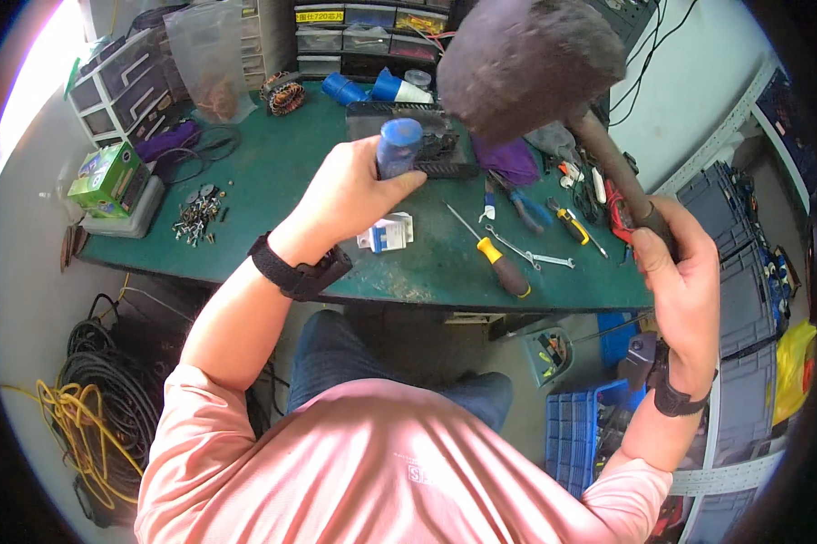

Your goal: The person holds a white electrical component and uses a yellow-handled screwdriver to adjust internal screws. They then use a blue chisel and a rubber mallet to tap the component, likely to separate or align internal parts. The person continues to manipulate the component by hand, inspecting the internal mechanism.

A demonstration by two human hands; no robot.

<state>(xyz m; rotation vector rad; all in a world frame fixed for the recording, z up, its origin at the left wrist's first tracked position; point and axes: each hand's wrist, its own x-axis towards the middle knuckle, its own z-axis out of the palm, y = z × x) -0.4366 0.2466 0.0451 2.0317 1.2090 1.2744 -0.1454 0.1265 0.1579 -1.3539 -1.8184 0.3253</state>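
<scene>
My left hand (347,192) is closed around the upright blue handle (399,150) of a tool whose lower end is hidden behind the hand. My right hand (680,272) grips the shaft of a mallet (531,72); its big dark head is raised above the bench, higher than the blue handle. Behind the left hand lies a black slotted housing (449,170), partly covered by the hand. A small white and blue circuit breaker (388,236) lies just below that hand. To its right are a yellow and black screwdriver (502,265) and an open-end wrench (526,257).
Pliers (525,210), a yellow utility knife (572,225) and a purple cloth (508,161) lie on the green bench (272,218). Loose screws (200,213) are piled at left, near a green box (109,179). Coiled cables (109,399) and a blue crate (572,435) stand below.
</scene>
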